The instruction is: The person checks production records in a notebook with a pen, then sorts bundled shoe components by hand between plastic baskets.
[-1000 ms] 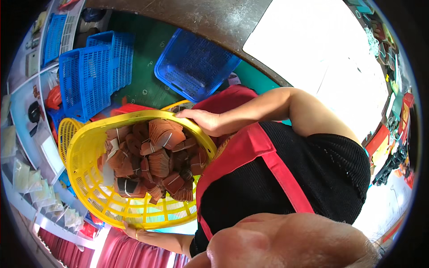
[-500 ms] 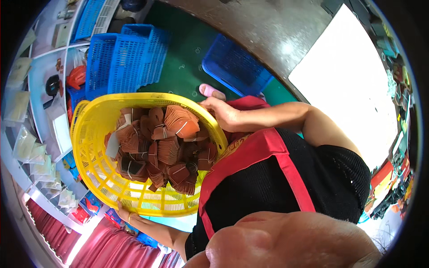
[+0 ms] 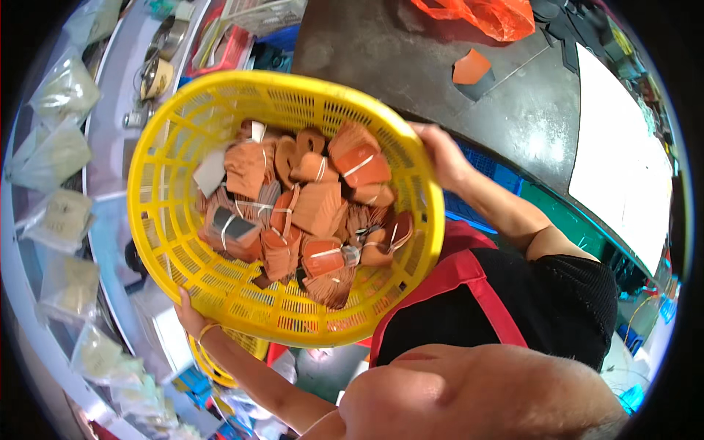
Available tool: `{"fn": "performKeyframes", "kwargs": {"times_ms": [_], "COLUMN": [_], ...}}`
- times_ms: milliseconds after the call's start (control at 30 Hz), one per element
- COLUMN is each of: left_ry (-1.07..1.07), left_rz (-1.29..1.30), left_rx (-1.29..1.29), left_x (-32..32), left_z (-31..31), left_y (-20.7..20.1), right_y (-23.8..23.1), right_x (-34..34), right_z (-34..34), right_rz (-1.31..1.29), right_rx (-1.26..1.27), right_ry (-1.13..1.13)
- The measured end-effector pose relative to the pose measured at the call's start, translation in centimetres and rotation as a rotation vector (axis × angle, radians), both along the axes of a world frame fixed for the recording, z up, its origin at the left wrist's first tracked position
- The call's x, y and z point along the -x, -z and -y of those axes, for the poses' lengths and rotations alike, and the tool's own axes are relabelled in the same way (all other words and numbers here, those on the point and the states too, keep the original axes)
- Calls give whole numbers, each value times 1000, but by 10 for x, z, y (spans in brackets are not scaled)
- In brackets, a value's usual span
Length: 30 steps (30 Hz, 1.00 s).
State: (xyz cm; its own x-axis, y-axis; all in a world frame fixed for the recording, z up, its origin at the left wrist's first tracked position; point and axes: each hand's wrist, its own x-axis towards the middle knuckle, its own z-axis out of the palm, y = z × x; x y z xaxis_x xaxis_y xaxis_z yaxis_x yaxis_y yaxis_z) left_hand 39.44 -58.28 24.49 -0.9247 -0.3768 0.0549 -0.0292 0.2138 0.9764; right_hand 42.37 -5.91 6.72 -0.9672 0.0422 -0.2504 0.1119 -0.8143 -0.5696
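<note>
Between my two hands I hold a large oval yellow plastic basket (image 3: 434, 224), slatted all round and tilted so that its inside shows. Stacked brown and orange leather pieces (image 3: 317, 207) lie in it, many tied in bundles with pale bands. A dark grey bundle (image 3: 232, 223) and a pale grey piece (image 3: 210, 172) are among them. My left hand (image 3: 192, 314) grips the basket at its lower left side, most of its fingers out of sight. At the upper right my right hand (image 3: 444, 155) is closed on the rim, with its fingertips partly hidden.
A dark workbench (image 3: 411, 81) lies beyond the basket. It bears an orange plastic bag (image 3: 491, 16), an orange cut piece (image 3: 471, 67) and a large white sheet (image 3: 623, 161). On the left stand white shelves with clear bags (image 3: 66, 216). Another yellow basket (image 3: 207, 367) shows below mine.
The basket has come up and to the right in the picture, and fills more of it. The stacked blue crates have left the view; more of the bench and its orange bag now shows.
</note>
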Motion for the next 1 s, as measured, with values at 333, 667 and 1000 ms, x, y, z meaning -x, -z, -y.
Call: {"fn": "performKeyframes", "kwargs": {"times_ms": [333,667,1000], "left_ry": [603,1088,1774], "left_rz": [-93,123,285], "left_rx": [-292,-153,-48], "left_x": [144,243,322], "left_z": [88,-60,-364], "left_y": [-9,-42,66], "right_y": [-39,0,6], "right_x": [-92,-191,-236], "right_z": [137,221,204], "right_rz": [-222,-95,169], "right_rx": [-267,-175,-15], "right_ry": [609,1024,1189]}}
